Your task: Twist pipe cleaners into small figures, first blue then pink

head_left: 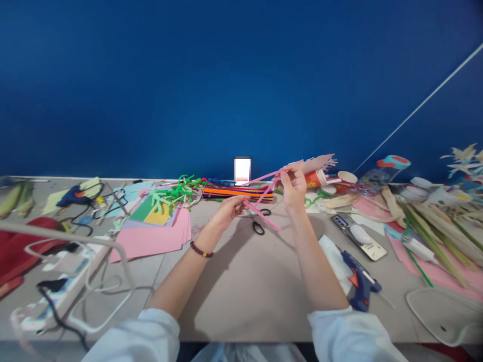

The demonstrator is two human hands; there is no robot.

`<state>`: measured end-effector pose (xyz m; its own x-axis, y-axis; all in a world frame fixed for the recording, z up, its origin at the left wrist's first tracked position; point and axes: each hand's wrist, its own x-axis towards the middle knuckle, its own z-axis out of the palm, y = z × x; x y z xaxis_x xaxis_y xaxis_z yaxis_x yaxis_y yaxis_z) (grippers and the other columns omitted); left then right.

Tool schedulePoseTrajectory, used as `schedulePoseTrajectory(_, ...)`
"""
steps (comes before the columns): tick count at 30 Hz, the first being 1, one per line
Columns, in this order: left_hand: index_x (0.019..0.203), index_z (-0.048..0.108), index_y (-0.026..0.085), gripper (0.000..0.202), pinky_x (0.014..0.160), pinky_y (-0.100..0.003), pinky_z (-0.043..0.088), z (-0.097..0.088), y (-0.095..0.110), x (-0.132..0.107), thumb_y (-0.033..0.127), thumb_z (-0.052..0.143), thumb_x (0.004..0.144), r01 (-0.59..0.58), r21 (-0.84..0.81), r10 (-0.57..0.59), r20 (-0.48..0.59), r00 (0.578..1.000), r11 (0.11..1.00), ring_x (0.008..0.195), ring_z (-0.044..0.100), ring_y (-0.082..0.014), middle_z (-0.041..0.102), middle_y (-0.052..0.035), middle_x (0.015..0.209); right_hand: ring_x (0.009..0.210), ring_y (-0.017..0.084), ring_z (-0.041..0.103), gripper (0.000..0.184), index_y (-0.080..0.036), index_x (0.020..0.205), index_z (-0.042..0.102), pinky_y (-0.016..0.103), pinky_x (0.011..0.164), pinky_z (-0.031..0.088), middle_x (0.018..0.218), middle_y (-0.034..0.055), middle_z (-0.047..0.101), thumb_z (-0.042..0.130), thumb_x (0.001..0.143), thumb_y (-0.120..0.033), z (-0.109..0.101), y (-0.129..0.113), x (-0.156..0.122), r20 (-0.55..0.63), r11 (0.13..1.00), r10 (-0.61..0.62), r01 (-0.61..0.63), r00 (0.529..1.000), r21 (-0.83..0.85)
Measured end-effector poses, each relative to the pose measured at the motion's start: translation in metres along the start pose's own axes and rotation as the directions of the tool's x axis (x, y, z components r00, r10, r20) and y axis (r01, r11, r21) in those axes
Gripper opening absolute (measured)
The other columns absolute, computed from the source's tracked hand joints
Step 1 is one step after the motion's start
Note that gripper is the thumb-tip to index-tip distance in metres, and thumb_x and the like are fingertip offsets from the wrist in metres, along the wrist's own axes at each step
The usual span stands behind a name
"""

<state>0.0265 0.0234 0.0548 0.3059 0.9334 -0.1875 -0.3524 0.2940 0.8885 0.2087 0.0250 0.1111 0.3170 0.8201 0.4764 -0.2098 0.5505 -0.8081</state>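
left hand: the left hand is raised above the worktop, its fingers closed on a pink pipe cleaner; a beaded bracelet circles the wrist.
right hand: the right hand is raised farther right, its fingers closed on the same pink pipe cleaner's far end, just beside a fringed pale pink paper piece.
held thing: the pipe cleaner is bent and spans both hands, in the air above black-handled scissors.
left side: pink paper sheets lie under green pipe cleaners.
far: an orange-striped pipe cleaner bundle lies beyond the hands.
right side: a blue glue gun lies near the right forearm, and a red paper cup lies just past the right hand.
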Motion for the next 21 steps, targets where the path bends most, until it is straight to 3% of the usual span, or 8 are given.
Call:
schedulePoseTrajectory(8, 0.081, 0.072, 0.013, 0.023, 0.051, -0.018, 0.037, -0.003, -0.003, 0.003, 0.03, 0.072, 0.066, -0.005, -0.021, 0.005, -0.03, 1.0, 1.0, 0.055, 0.051, -0.0063, 0.059, -0.0007, 0.063, 0.055, 0.008, 0.057, 0.023, -0.024, 0.086, 0.049, 0.019, 0.047, 0.045, 0.069, -0.0049, 0.055, 0.063, 0.079, -0.04, -0.001, 0.007, 0.002, 0.019, 0.993, -0.109, 0.11, 0.994, -0.046)
schedulePoseTrajectory(15, 0.073, 0.069, 0.013, 0.014, 0.051, -0.019, 0.039, 0.001, -0.002, 0.002, 0.024, 0.072, 0.065, 0.018, -0.082, -0.022, -0.048, 0.999, 0.996, 0.056, 0.054, -0.0074, 0.062, -0.0014, 0.065, 0.057, 0.009, 0.056, 0.019, -0.024, 0.089, 0.049, 0.021, 0.052, 0.049, 0.071, -0.0039, 0.055, 0.06, 0.082, -0.039, 0.0, 0.009, -0.002, 0.057, 0.994, -0.081, 0.085, 0.995, -0.067)
schedulePoseTrajectory(21, 0.074, 0.068, 0.014, 0.006, 0.055, -0.022, 0.042, 0.001, 0.002, 0.004, 0.018, 0.065, 0.07, 0.149, -0.25, -0.173, -0.074, 0.982, 0.957, 0.057, 0.056, -0.0095, 0.062, -0.0016, 0.062, 0.07, 0.013, 0.06, 0.021, -0.023, 0.088, 0.05, 0.028, 0.067, 0.054, 0.076, -0.0007, 0.058, 0.058, 0.083, -0.041, 0.012, 0.009, -0.012, 0.148, 0.992, -0.014, 0.032, 0.989, -0.121)
